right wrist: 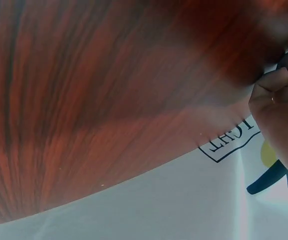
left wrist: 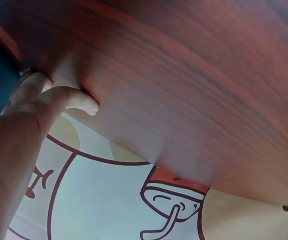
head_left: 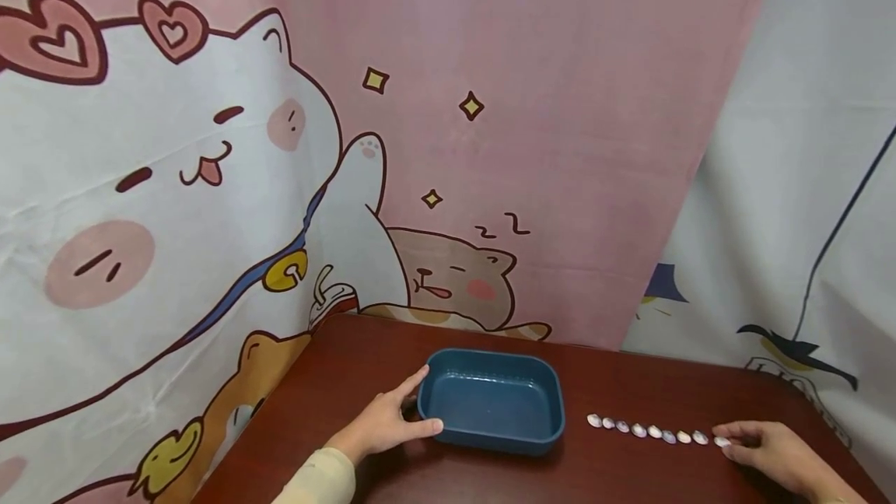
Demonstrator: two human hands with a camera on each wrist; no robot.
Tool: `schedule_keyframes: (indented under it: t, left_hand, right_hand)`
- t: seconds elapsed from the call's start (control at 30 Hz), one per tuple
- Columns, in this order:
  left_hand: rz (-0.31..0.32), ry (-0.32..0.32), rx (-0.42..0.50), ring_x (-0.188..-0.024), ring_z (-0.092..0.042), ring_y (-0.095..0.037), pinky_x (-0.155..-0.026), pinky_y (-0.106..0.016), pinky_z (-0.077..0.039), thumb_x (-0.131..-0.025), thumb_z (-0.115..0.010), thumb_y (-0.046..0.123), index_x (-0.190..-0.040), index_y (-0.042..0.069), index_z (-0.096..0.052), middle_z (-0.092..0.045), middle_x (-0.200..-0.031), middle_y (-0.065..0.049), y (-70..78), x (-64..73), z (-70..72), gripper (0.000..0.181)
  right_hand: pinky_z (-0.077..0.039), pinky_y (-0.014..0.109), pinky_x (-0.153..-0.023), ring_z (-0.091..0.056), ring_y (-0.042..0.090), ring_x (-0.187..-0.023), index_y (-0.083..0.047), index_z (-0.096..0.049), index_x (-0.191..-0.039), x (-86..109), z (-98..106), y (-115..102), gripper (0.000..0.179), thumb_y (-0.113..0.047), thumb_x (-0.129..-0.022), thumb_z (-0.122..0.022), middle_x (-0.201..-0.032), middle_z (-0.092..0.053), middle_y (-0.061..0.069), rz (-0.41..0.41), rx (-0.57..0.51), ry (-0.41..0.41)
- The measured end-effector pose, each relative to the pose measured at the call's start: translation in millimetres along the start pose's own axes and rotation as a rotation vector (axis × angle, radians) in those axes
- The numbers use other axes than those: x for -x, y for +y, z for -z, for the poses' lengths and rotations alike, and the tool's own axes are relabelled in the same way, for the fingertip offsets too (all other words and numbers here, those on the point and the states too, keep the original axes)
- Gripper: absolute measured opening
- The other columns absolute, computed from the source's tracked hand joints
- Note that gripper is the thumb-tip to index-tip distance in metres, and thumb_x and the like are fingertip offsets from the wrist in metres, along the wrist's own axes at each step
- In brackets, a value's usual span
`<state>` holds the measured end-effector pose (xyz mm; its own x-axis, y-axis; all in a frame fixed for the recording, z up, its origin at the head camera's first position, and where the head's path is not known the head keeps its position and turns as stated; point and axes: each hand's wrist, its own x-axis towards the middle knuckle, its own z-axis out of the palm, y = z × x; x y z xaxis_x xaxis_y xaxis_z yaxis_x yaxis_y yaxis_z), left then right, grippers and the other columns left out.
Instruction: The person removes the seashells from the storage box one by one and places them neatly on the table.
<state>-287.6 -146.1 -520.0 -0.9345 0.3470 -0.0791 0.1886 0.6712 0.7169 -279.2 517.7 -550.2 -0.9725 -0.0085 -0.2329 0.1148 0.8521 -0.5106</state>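
Observation:
A dark blue rectangular plastic basin (head_left: 500, 446) sits on the table, its inside showing bare. My left hand (head_left: 385, 422) rests at its left end with thumb and index finger spread, the thumb against the front wall and the index finger by the rim. To the right, several small white and purplish seashells (head_left: 654, 432) lie in a slightly slanting row. At the right end of this row, my right hand (head_left: 773, 453) pinches a seashell (head_left: 721, 442) between thumb and fingers, at the tabletop. In the right wrist view, the fingertips (right wrist: 276, 80) are partly cut off and the shell is hidden.
The reddish-brown wooden table (head_left: 392, 341) has a rounded far edge. Behind it hangs a pink and white cloth (head_left: 560, 138) printed with cartoon cats, reaching down to the table's back and left edges. A white cloth (head_left: 805, 201) hangs at the right.

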Motion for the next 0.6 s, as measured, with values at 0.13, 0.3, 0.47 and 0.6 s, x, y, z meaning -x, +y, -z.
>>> schedule_keyframes:
  t: [0.13, 0.3, 0.47, 0.6]
  left_hand:
    - [0.0, 0.003, -0.003, -0.141, -0.06, -0.044, -0.107, -0.078, -0.044, -0.087, -0.079, 0.066, -0.172, 0.034, -0.024, -0.059, -0.156, -0.02, 0.4, 0.4, 0.6, 0.105]
    - [-0.001, -0.002, -0.007, -0.142, -0.059, -0.043, -0.107, -0.078, -0.044, -0.087, -0.078, 0.067, -0.172, 0.033, -0.024, -0.059, -0.156, -0.02, -1.3, 0.5, -0.4, 0.106]
    - [-0.006, 0.004, -0.015, -0.142, -0.06, -0.043, -0.107, -0.079, -0.044, -0.087, -0.078, 0.068, -0.172, 0.034, -0.024, -0.059, -0.156, -0.019, -3.6, -0.5, -1.3, 0.106]
    - [-0.008, 0.011, -0.024, -0.141, -0.06, -0.043, -0.107, -0.079, -0.044, -0.087, -0.078, 0.069, -0.172, 0.034, -0.024, -0.06, -0.155, -0.019, -4.3, -2.0, -1.1, 0.107]
  right_hand:
    - [-0.055, 0.055, -0.088, -0.067, 0.025, -0.101, -0.003, -0.078, -0.123, -0.4, -2.3, -1.7, 0.047, -0.036, -0.09, -0.086, -0.121, -0.074, 0.025, -0.024, -0.018, 0.002]
    - [-0.054, 0.053, -0.088, -0.064, 0.023, -0.099, -0.003, -0.077, -0.125, 0.4, -4.1, -3.5, 0.049, -0.037, -0.09, -0.085, -0.122, -0.074, 0.024, -0.046, -0.04, -0.01]
    - [-0.055, 0.047, -0.086, -0.062, 0.024, -0.101, -0.003, -0.075, -0.129, 1.0, -4.7, -3.5, 0.059, -0.046, -0.09, -0.084, -0.124, -0.073, 0.023, -0.033, -0.046, -0.028]
    - [-0.055, 0.05, -0.088, -0.064, 0.028, -0.106, -0.005, -0.076, -0.13, -3.2, -4.0, 2.2, 0.061, -0.051, -0.089, -0.083, -0.126, -0.073, 0.025, -0.014, -0.037, -0.031]
